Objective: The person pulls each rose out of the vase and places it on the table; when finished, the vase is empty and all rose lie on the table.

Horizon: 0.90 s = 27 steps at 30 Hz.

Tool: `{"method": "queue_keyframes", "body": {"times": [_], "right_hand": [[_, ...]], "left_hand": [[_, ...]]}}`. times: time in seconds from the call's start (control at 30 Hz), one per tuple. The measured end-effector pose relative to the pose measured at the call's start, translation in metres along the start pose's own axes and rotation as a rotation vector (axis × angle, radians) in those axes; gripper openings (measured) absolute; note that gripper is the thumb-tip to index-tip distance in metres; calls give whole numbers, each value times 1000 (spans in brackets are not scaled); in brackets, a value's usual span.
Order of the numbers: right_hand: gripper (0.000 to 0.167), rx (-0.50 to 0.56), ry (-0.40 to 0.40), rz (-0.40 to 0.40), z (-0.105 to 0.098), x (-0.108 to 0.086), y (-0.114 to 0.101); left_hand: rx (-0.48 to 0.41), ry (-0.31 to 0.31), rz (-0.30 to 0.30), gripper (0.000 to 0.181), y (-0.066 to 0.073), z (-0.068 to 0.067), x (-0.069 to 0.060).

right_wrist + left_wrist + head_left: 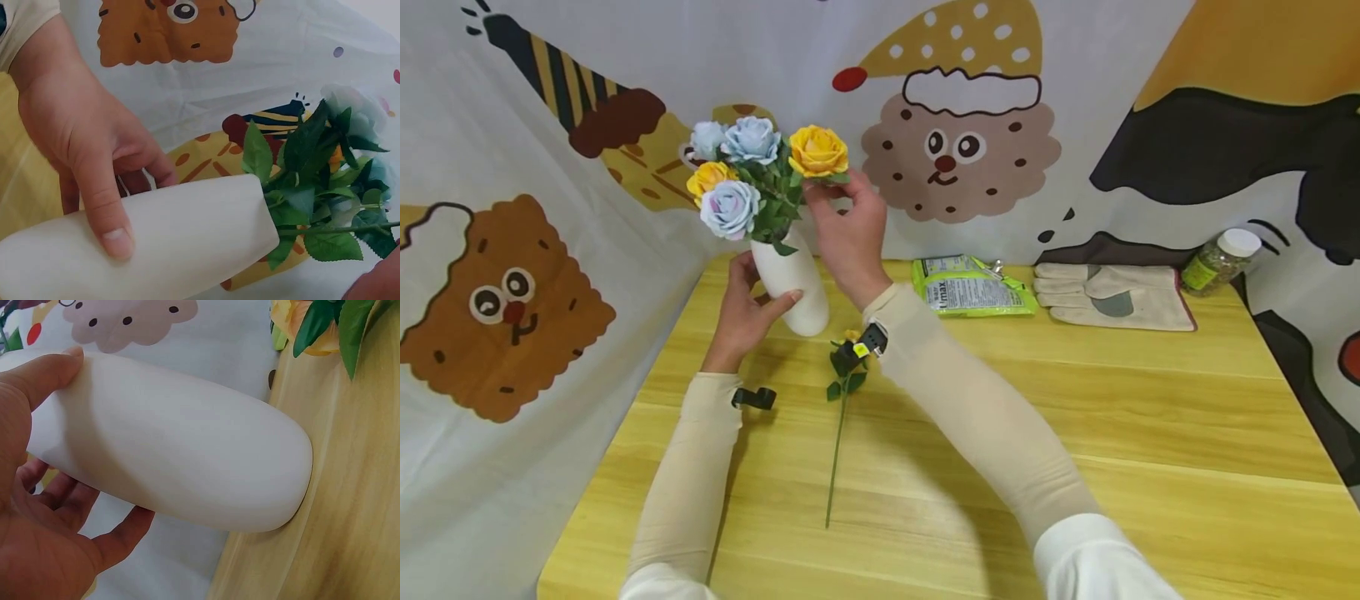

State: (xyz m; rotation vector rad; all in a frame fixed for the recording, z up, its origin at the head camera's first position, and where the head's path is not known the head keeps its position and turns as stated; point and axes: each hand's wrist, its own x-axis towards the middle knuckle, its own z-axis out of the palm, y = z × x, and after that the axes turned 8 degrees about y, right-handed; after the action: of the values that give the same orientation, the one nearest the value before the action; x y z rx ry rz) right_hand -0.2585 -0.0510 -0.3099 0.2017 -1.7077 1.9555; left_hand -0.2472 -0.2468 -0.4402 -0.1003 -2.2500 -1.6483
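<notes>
A white vase (793, 283) has its base on the wooden table (1037, 467). My left hand (747, 312) grips its side, with the thumb (53, 372) across the front and the fingers behind. Light blue roses (730, 208) and yellow ones stand in the vase, their green leaves (300, 206) spreading above the rim. At the right of the bunch, my right hand (853, 229) pinches a yellow rose (818, 152) just under its bloom; its stem (350, 229) runs into the vase mouth. Another rose with a long green stem (835, 458) lies on the table, its bloom mostly hidden behind the right wrist.
Along the back edge lie a green packet (973, 287), a pair of pale work gloves (1116, 296) and a white-lidded jar (1221, 262). A cloth (647, 50) with cartoon biscuit prints hangs behind and to the left of the table.
</notes>
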Motion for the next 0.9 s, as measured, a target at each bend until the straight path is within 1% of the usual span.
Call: {"method": "queue_keyframes", "body": {"times": [0.07,0.13,0.2,0.27,0.33,0.43,0.53,0.57,0.73,0.8,0.9], "right_hand": [[18,-10,21,-11,-1,0,-1],[17,3,43,-15,-2,0,-3],[18,26,70,-37,-3,0,-6],[20,92,86,-43,-4,0,-9],[23,173,83,-27,-5,0,-13],[26,300,77,34,-6,0,-18],[26,382,95,82,-7,-1,-20],[25,401,107,90,-8,-2,-20],[26,456,166,68,-14,-3,-19],[28,471,194,57,-17,-2,-18],[27,509,243,61,-22,-1,-17]], "left_hand": [[-9,-1,-2,85,2,1,0],[-13,-1,-7,85,3,1,-1],[-13,-2,-13,85,4,2,-1],[-8,-1,-16,86,5,2,-1],[-4,2,-18,85,4,2,-1],[-1,9,-17,85,2,1,-1],[-4,10,-18,85,1,1,0],[-2,11,-20,86,2,1,0],[-8,8,-29,87,2,1,0],[-13,5,-26,87,2,1,-1],[-24,2,-19,86,2,0,-1]]}}
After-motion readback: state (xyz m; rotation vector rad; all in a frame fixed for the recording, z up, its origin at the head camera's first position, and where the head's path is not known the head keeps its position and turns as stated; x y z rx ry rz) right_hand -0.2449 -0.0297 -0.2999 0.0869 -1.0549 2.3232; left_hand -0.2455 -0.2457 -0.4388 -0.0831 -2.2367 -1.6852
